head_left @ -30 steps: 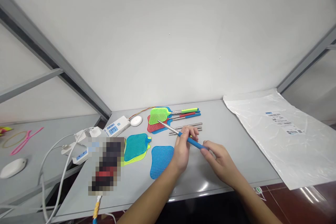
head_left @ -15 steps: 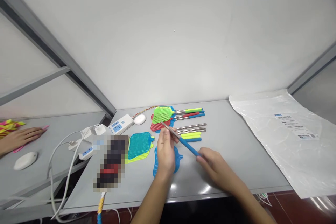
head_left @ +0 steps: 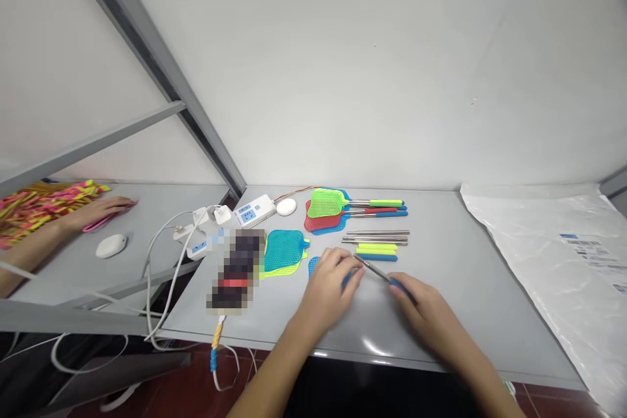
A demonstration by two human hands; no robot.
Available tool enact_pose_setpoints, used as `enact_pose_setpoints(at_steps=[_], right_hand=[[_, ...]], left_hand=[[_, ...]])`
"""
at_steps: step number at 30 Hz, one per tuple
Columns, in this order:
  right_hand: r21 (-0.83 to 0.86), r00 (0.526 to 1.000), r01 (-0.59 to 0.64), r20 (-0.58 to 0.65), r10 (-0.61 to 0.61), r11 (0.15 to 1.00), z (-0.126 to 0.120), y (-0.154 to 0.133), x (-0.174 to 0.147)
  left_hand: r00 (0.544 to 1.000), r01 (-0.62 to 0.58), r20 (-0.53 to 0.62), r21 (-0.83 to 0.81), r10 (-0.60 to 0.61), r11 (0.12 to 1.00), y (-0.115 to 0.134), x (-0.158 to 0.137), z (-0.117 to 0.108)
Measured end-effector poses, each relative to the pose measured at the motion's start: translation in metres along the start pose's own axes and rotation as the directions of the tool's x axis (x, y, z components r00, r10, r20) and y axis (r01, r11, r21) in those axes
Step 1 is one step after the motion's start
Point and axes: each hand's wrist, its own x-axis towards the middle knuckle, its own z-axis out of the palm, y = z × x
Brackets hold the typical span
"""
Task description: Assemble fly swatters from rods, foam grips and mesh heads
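Observation:
My right hand (head_left: 416,300) is closed around the blue grip (head_left: 402,289) of a thin metal rod (head_left: 375,268), whose bare end points up and to the left. My left hand (head_left: 330,287) lies over a blue mesh fly swatter head (head_left: 314,265) on the table, its fingers curled round it and covering most of it. The rod's tip is close beside my left fingertips. Just beyond my hands lie loose metal rods (head_left: 377,235), yellow-green grips (head_left: 376,249) and a blue grip (head_left: 379,257). A teal swatter head (head_left: 284,249) rests on a yellow-green one (head_left: 289,270) to the left.
Several whole swatters (head_left: 327,204) are stacked at the back. A blurred-out device (head_left: 238,271), a power strip (head_left: 255,210) and a round white object (head_left: 287,207) stand left. A white plastic bag (head_left: 543,255) covers the right side. Another person's hand (head_left: 105,209) rests on the neighbouring table.
My left hand has let go of the rod and moved down onto the blue swatter head. The right hand keeps the rod by its blue grip. The view has shifted.

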Motion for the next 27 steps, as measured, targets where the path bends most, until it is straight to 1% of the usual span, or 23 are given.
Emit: enact_pose_setpoints(at_steps=[2,4,7,9,13,17,22,27], right_hand=[[-0.127,1.0,-0.001,0.016,0.003,0.992,-0.004,0.01,-0.003],[-0.218,1.0,0.017,0.017,-0.013,0.976,-0.007,0.018,-0.007],[-0.322,0.997,0.062,-0.029,-0.075,0.945,-0.01,0.03,-0.015],[-0.387,0.991,0.09,-0.056,-0.121,0.917,-0.012,0.036,-0.02],[-0.488,0.981,0.123,-0.07,-0.179,0.864,-0.013,0.042,-0.026],[-0.493,0.974,0.163,-0.058,-0.22,0.855,-0.01,0.04,-0.023],[-0.443,0.969,0.181,-0.074,-0.237,0.878,-0.007,0.038,-0.017],[-0.368,0.961,0.223,-0.071,-0.267,0.903,-0.009,0.038,-0.017]], left_hand=[[0.999,-0.043,0.008,0.222,0.042,0.974,-0.01,-0.011,-0.011],[0.999,-0.036,0.025,0.335,0.029,0.941,-0.018,-0.022,-0.017],[0.998,0.0,0.053,0.393,-0.022,0.92,-0.027,-0.035,-0.015],[0.997,0.022,0.063,0.415,-0.053,0.91,-0.031,-0.039,-0.011],[0.992,0.001,0.11,0.45,-0.056,0.893,-0.034,-0.036,-0.005],[0.988,-0.03,0.146,0.476,-0.045,0.879,-0.035,-0.034,-0.003],[0.987,-0.061,0.161,0.489,-0.021,0.87,-0.033,-0.035,-0.005],[0.986,-0.08,0.168,0.48,-0.002,0.874,-0.031,-0.035,-0.006]])
